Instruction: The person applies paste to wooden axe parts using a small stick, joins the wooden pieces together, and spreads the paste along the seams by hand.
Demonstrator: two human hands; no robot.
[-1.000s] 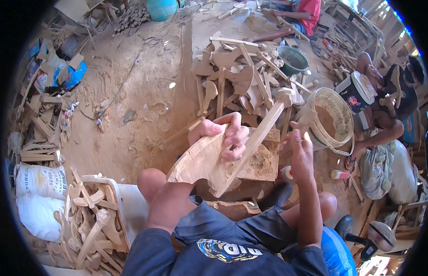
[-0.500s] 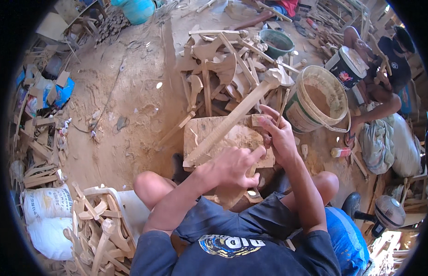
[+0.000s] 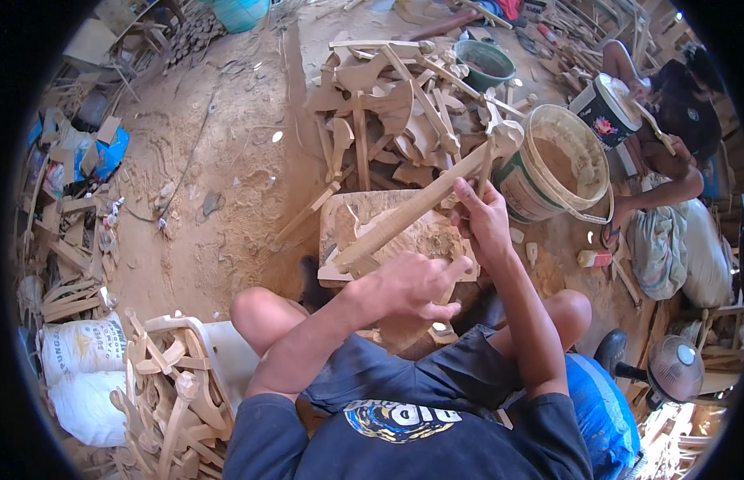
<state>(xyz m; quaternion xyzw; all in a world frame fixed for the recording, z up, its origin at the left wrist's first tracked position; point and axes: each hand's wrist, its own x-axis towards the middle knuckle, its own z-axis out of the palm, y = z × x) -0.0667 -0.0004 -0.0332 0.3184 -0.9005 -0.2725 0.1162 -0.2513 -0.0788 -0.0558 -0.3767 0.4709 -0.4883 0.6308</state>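
Note:
A long pale wooden leg (image 3: 424, 204) with a carved knobbed end slants across a rough wooden block (image 3: 336, 220) in front of me. My right hand (image 3: 485, 224) is closed around a slim wooden stick (image 3: 484, 166), which stands upright beside the leg's knobbed end. Its fingertips are close to the leg's underside. Palm down, my left hand (image 3: 408, 286) hovers near the leg's lower end, forefinger and thumb spread apart. Its other fingers are partly hidden. Below that hand a flat brown piece of wood (image 3: 400, 332) shows; whether the hand touches it is unclear.
Beyond the block lies a heap of carved wooden parts (image 3: 388, 108). A bucket (image 3: 528, 180) and a green basin (image 3: 484, 64) stand right of it. Another person (image 3: 680, 120) sits far right with a wooden piece. A crate (image 3: 228, 352) of parts and a fan (image 3: 674, 370) flank me.
The wooden leg has shifted right, its lower end rising off toward the block's middle. The stick now stands against its knobbed end. The other person's wooden piece has dropped lower.

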